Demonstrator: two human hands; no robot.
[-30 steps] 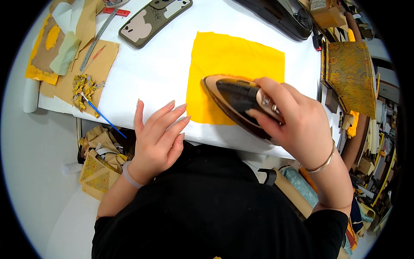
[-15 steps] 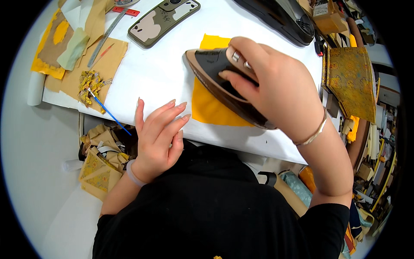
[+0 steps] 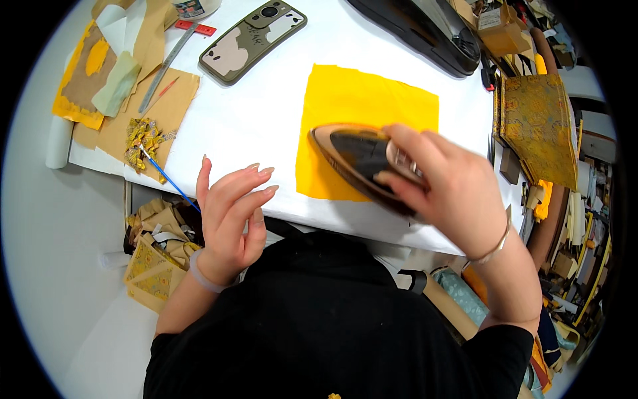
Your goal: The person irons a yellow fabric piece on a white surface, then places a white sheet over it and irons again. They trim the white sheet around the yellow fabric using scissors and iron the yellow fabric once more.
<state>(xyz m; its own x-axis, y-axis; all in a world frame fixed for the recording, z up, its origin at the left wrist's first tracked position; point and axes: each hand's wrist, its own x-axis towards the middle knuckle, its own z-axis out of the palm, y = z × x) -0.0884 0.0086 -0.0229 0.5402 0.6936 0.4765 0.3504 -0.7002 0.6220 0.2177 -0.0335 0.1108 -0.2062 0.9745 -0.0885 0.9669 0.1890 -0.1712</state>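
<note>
A bright yellow piece of cloth (image 3: 365, 100) lies spread flat on the white-covered table (image 3: 259, 126). Over its near right part is a brown and black clothes iron (image 3: 355, 156), its pointed tip toward the far left. My right hand (image 3: 452, 186) is wrapped round the iron's handle. Whether the iron's sole touches the cloth is hidden. My left hand (image 3: 232, 213) hovers at the table's near edge, left of the cloth, with fingers apart and nothing in it.
A phone (image 3: 252, 40) in a patterned case lies at the back. Left of it are brown paper (image 3: 173, 100), a metal ruler (image 3: 166, 70), crumpled patterned scraps (image 3: 143, 139) and a blue-handled brush (image 3: 166, 174). A black iron stand (image 3: 425, 33) and a brocade-covered box (image 3: 539, 126) stand right.
The iron in my right hand has moved nearer to me and to the right, uncovering the cloth's far part. My left hand has shifted slightly left.
</note>
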